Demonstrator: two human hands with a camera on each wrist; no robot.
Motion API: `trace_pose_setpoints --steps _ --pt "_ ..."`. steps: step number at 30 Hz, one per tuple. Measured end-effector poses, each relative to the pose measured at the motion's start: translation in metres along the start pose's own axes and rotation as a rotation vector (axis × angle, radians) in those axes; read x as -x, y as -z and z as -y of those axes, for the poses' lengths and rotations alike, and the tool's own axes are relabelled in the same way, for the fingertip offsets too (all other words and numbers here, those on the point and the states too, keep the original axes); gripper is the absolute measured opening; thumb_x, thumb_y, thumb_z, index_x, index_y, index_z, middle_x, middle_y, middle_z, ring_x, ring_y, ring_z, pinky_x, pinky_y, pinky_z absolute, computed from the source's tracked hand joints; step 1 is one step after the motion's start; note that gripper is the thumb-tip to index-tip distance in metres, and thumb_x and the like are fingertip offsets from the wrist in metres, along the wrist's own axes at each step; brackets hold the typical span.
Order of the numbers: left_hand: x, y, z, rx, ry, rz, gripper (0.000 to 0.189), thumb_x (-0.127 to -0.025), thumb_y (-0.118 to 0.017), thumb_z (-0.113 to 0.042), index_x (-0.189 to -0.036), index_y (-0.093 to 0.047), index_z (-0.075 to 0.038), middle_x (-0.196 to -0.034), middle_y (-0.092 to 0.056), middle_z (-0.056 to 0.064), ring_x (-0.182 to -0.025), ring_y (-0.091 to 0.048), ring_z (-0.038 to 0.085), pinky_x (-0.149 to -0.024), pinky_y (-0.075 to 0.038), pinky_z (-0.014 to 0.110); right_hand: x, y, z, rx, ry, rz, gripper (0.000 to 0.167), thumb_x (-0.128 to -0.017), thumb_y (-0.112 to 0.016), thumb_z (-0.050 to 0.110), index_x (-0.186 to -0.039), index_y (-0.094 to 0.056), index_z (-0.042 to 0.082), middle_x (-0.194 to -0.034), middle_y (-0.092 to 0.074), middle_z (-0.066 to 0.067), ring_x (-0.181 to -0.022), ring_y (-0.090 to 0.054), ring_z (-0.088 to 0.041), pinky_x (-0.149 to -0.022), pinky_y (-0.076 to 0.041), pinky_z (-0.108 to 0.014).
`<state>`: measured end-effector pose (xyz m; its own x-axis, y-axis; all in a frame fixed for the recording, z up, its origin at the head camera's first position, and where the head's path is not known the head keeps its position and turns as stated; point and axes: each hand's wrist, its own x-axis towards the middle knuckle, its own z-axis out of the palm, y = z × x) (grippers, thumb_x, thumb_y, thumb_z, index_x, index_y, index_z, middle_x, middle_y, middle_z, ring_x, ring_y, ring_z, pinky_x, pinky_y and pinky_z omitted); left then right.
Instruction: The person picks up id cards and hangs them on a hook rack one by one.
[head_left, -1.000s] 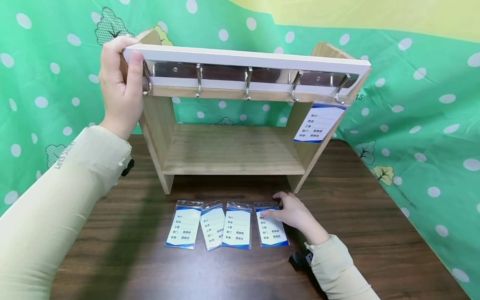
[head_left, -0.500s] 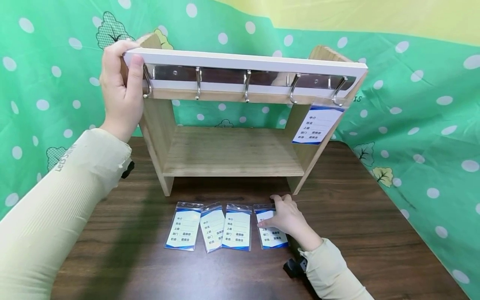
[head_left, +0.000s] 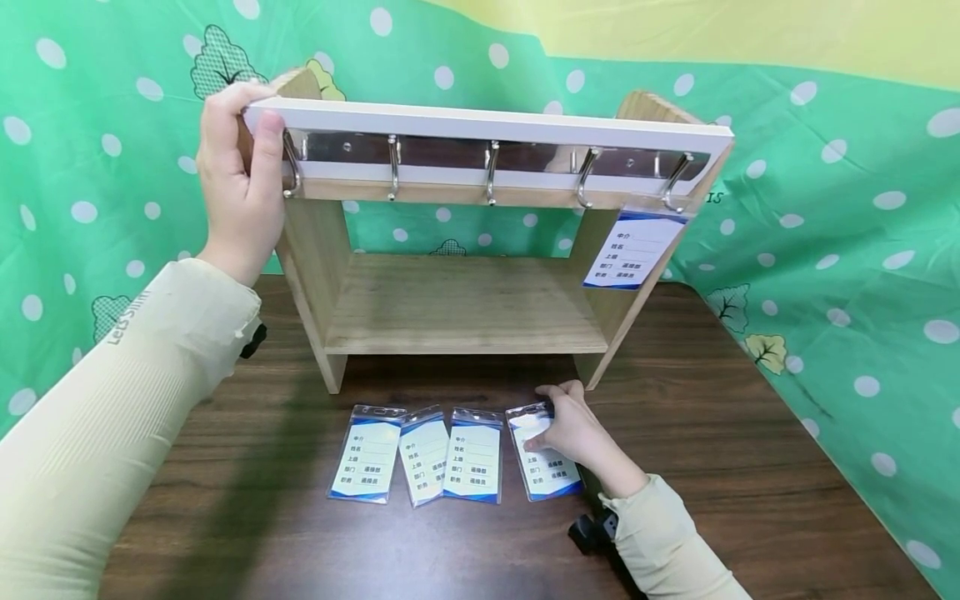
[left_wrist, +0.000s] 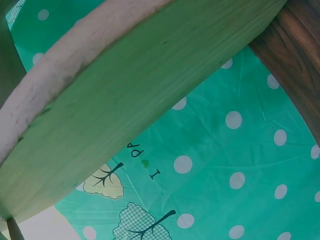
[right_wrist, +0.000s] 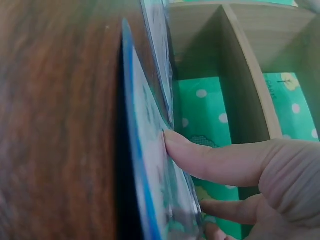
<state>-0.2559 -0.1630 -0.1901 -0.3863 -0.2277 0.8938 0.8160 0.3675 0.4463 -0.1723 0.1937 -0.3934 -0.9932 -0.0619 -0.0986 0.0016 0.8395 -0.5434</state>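
Observation:
My left hand point(head_left: 242, 187) grips the left end of the white rail point(head_left: 480, 117) on a wooden rack point(head_left: 465, 304). In the left wrist view only a wooden board point(left_wrist: 125, 90) and the backdrop show; the hand is out of sight. At the rack's front right, my right hand point(head_left: 581, 437) pinches a clear-sleeved name badge point(head_left: 557, 482). Its thumb lies on the badge's face, with the other fingers at the far edge. In the right wrist view a dark shadow runs beside the badge point(right_wrist: 145, 130). Another badge point(head_left: 637, 250) hangs from the rightmost hook point(head_left: 677, 182).
Three more badges lie on the dark wood table point(head_left: 750, 467), left of my right hand: a left one point(head_left: 367, 458), a middle one point(head_left: 423, 458) and a right one point(head_left: 472, 458). The middle and right ones overlap. A green dotted cloth point(head_left: 847, 275) hangs behind.
My right hand has shifted slightly left, and its fingers have drawn in on the badge. That badge now lies at more of a slant. My left hand keeps its grip on the rail.

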Motion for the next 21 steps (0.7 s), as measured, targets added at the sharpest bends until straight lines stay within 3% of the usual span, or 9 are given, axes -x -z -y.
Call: trace_pose_setpoints --steps 7,12,16,21 --pt "0.0 -0.001 -0.001 0.007 0.0 -0.005 0.022 -0.097 -0.047 -0.001 -0.115 -0.055 0.008 -0.109 -0.051 -0.018 -0.11 -0.051 0.007 -0.1 -0.038 0.024 -0.003 0.003 -0.005 -0.066 0.012 0.006 0.085 -0.065 -0.09 0.005 -0.139 -0.049 -0.004 -0.138 -0.032 -0.032 -0.113 -0.053 -0.045 -0.096 -0.047 -0.054" --pt "0.0 -0.002 -0.001 -0.006 0.0 0.0 0.021 -0.097 -0.047 -0.002 -0.115 -0.056 0.006 -0.109 -0.051 -0.019 -0.108 -0.051 0.007 -0.099 -0.038 0.024 -0.006 0.01 -0.008 -0.075 0.032 -0.009 0.087 -0.066 -0.088 0.003 -0.142 -0.046 -0.004 -0.134 -0.047 -0.03 -0.113 -0.055 -0.04 -0.097 -0.046 -0.053" --pt "-0.001 -0.002 -0.001 0.006 -0.002 -0.001 0.02 -0.097 -0.047 -0.001 -0.114 -0.057 0.005 -0.109 -0.052 -0.018 -0.11 -0.051 0.007 -0.1 -0.038 0.025 -0.008 0.017 -0.01 -0.145 0.068 -0.015 0.078 -0.069 -0.084 0.0 -0.139 -0.049 -0.005 -0.118 -0.064 -0.022 -0.096 -0.063 -0.029 -0.087 -0.05 -0.042" --pt "-0.001 -0.001 -0.002 -0.009 -0.001 -0.002 0.02 -0.097 -0.046 -0.001 -0.113 -0.057 0.005 -0.109 -0.052 -0.019 -0.11 -0.051 0.006 -0.101 -0.038 0.024 -0.009 0.023 -0.011 -0.36 0.07 0.051 0.07 -0.078 -0.075 -0.005 -0.142 -0.046 -0.005 -0.101 -0.071 -0.021 -0.071 -0.065 -0.016 -0.065 -0.052 -0.03"
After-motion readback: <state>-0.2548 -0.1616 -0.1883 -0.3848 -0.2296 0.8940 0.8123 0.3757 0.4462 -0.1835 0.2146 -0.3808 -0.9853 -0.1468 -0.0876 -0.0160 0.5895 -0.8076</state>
